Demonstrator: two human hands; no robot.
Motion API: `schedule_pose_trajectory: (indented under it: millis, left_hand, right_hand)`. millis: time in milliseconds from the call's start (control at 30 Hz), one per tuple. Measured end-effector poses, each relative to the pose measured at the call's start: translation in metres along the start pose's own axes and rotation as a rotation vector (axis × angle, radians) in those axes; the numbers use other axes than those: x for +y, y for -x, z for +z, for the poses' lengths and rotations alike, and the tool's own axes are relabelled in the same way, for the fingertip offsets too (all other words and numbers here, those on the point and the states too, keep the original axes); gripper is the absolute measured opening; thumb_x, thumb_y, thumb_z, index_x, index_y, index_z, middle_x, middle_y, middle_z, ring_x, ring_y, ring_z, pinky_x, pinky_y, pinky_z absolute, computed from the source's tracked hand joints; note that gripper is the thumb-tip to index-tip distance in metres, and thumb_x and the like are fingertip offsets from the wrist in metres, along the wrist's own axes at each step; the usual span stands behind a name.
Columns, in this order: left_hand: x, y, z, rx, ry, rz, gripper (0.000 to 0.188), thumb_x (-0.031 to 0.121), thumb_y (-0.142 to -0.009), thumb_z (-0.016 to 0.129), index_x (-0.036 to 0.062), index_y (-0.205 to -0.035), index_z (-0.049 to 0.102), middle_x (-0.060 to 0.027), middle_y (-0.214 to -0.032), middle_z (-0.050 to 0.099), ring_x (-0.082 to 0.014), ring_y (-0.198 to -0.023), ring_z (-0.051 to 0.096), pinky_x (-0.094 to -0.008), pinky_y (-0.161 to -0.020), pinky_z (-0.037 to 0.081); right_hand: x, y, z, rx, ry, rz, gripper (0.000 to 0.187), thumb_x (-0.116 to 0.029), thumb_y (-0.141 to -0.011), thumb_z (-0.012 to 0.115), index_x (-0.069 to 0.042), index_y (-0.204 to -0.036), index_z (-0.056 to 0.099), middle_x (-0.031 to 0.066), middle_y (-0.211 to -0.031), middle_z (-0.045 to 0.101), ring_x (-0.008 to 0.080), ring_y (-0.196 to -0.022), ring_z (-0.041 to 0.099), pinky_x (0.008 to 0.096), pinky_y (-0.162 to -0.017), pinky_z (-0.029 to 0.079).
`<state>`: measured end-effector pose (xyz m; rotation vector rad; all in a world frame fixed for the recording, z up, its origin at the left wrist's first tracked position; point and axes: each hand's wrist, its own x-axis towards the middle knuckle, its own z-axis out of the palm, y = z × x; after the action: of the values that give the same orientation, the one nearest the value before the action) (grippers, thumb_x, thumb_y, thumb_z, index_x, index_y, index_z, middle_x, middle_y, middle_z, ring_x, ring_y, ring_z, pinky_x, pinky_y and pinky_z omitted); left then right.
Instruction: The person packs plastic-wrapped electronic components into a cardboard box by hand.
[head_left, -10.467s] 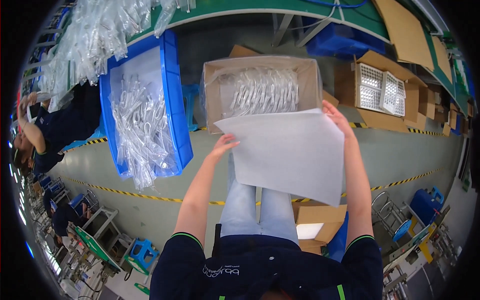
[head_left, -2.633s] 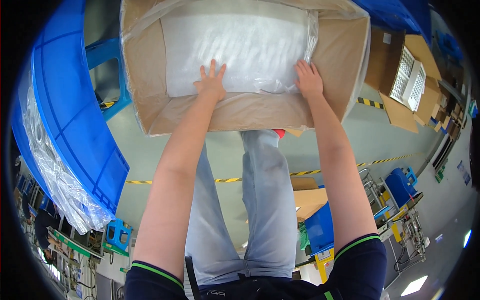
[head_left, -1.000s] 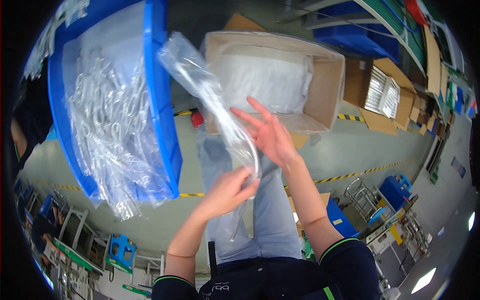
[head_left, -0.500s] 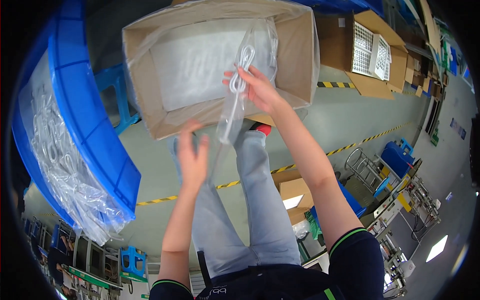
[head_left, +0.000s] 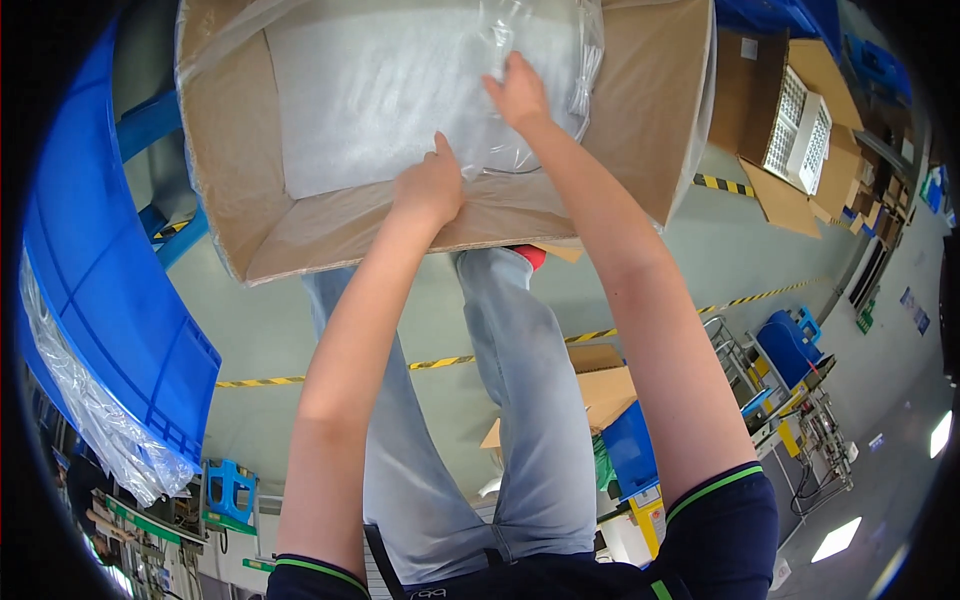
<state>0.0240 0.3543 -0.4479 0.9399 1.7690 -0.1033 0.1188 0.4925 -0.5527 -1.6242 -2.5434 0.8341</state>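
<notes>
Just beyond fingers of right hand, clear bag; cannot tell whether right or left hand grips.

Sheet inside the box, tub to its left (stool between), carton to its right

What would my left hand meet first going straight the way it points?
Likely the white sheet inside the box; your left hand may already touch it, as depth is unclear.

The dark shirt bears cut-off white lettering; the small label on a carton is unreadable.
</notes>
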Motion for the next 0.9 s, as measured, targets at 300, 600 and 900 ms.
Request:
schedule_pose_trajectory:
  millis: [300, 600, 900]
  left_hand:
    - [-0.013, 0.007, 0.010, 0.267, -0.190, 0.163, 0.032, 0.022, -0.078, 0.058, 0.0039, -0.103, 0.052, -0.0134, -0.104, 0.055, -0.0284, -0.094, 0.055, -0.0383, -0.080, 0.044]
    - [-0.021, 0.017, 0.005, 0.109, -0.024, 0.187, 0.031, 0.020, -0.078, 0.056, 0.0069, -0.106, 0.053, -0.0119, -0.102, 0.056, -0.0280, -0.096, 0.053, -0.0385, -0.082, 0.043]
    - [-0.017, 0.031, -0.020, 0.486, 0.075, 0.511, 0.018, 0.009, -0.079, 0.052, 0.0060, -0.096, 0.058, -0.0080, -0.089, 0.057, -0.0247, -0.086, 0.055, -0.0367, -0.076, 0.043]
  right_hand:
    - [0.051, 0.013, -0.043, -0.053, 0.360, 0.328, 0.041, -0.036, -0.075, 0.057, -0.003, -0.098, 0.048, 0.0180, -0.095, 0.058, 0.0315, -0.082, 0.061, 0.0412, -0.070, 0.048]
    - [0.067, 0.001, -0.046, -0.143, 0.618, 0.134, 0.033, -0.036, -0.081, 0.048, -0.007, -0.079, 0.062, 0.0110, -0.075, 0.065, 0.0287, -0.069, 0.064, 0.0405, -0.061, 0.050]
    - [0.056, 0.006, -0.048, -0.211, 0.600, 0.301, 0.039, -0.040, -0.085, 0.044, -0.008, -0.078, 0.065, 0.0134, -0.078, 0.064, 0.0297, -0.071, 0.063, 0.0404, -0.063, 0.050]
